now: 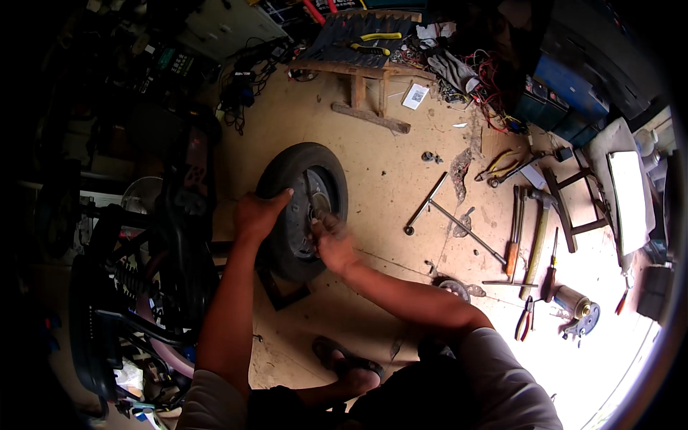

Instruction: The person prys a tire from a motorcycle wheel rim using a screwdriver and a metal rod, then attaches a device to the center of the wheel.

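I've got L hand (259, 215) spread flat on the tyre (281, 172) of the upright wheel by the scooter (179, 215), R hand (331, 240) pinched at hub (315, 208), grip blurred, can't tell what's held; I'd brace firm w/ L and turn steadily.

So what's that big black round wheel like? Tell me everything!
The black rubber wheel stands upright on the tan workshop floor, beside a dark scooter frame. Its thick tyre looks dusty and surrounds a grey metal hub with a round centre. The left hand rests on the tyre's near edge. The right hand, blurred, is at the hub. A small dark stand sits under the wheel's bottom.
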A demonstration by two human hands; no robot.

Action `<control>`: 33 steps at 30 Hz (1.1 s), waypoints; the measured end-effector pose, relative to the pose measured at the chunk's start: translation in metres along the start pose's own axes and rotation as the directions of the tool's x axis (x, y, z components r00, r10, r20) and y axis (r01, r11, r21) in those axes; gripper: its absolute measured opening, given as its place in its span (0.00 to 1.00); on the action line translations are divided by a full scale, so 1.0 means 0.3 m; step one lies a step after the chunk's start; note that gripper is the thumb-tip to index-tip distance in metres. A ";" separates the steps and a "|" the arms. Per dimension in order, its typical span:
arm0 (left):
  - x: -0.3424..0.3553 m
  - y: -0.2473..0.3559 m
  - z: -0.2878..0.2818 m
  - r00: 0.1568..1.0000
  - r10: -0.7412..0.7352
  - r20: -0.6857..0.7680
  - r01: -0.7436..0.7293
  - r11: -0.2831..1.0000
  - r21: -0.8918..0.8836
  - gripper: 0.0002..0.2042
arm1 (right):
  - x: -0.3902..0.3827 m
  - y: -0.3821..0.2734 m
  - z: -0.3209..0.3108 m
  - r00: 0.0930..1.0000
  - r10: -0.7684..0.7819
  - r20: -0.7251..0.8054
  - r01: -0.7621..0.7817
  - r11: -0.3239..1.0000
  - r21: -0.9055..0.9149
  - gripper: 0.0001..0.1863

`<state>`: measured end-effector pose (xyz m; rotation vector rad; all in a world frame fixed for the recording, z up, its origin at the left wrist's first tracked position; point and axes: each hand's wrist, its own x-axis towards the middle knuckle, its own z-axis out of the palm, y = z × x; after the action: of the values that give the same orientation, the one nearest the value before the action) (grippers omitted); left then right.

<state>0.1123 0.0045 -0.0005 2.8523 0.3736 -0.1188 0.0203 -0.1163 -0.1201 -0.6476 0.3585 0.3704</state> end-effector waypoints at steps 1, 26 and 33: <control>0.002 0.002 -0.002 1.000 -0.013 -0.009 0.013 1.000 0.016 0.34 | 0.006 0.027 0.022 1.000 -0.025 -0.015 0.025 0.999 0.024 0.11; -0.168 -0.182 -0.055 0.967 0.236 0.098 -0.220 0.964 -0.152 0.43 | -0.184 -0.107 -0.216 0.939 0.022 0.343 0.293 0.472 -0.831 0.30; -0.262 -0.140 -0.057 0.971 0.235 0.053 -0.236 0.971 0.029 0.48 | -0.179 -0.386 -0.191 0.838 0.166 0.520 0.493 0.177 -0.852 0.31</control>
<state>0.0264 0.0292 0.0146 2.8959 0.0210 -0.1500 0.0123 -0.2500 -0.0797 -1.8583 -0.6280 0.5212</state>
